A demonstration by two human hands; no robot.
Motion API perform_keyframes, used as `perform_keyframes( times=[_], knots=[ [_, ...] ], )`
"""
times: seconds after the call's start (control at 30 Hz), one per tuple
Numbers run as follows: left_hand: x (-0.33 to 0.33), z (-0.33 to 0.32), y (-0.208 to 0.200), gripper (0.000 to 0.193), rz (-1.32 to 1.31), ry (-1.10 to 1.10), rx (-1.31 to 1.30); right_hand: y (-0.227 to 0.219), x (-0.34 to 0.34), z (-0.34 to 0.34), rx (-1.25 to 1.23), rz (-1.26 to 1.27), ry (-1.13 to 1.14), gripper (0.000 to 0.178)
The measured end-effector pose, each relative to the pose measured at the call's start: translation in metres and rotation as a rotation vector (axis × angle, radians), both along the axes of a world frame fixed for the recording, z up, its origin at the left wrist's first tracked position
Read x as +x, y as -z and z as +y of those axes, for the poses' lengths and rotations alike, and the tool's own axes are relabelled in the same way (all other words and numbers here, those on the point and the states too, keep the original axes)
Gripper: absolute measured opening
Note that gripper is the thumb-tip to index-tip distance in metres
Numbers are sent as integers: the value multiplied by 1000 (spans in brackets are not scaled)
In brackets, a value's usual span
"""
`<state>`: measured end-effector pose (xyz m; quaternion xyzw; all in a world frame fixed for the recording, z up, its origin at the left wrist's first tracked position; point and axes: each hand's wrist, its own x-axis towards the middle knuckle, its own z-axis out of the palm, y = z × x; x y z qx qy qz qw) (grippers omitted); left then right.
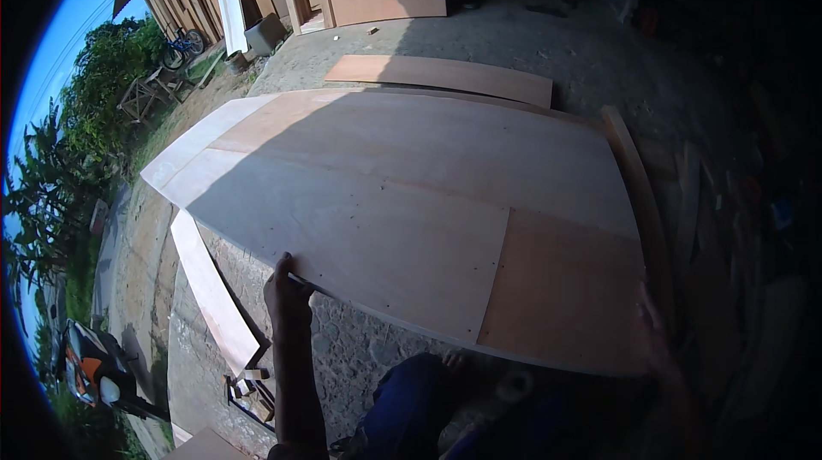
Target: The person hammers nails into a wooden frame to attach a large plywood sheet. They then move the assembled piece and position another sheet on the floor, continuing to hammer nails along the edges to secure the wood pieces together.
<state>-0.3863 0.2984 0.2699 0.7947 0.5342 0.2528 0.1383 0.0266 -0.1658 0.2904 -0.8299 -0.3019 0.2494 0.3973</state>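
Plywood, pale and broad, the panel (368, 203) lies beyond and between both hands, long axis running left to right; the left hand (289, 293) grips its near edge; the right hand (658, 336), shadowed, meets the right corner, its grip impossible to tell.

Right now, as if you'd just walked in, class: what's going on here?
A person's left hand grips the near edge of a large plywood panel, thumb on top. The right hand is at its right end, too dim to read its grip. One plywood strip lies beyond; a pale strip lies at left.
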Motion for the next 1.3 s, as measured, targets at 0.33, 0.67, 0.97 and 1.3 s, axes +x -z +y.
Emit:
perform_keyframes(
  times=[0.33,0.67,0.97,1.3],
  knots=[
    [46,59,-174,31,-1129,-294,-520,-159,-28,35,-161,327,54,48],
    [121,132,-264,25,-993,-344,-540,-190,8,42,-258,655,130,48],
    [204,153,-309,38,-799,-315,-586,-222,64,74,-308,902,136,51],
    [236,144,-325,42,-683,-328,-641,-276,82,131,-734,417,4,51]
  ],
)
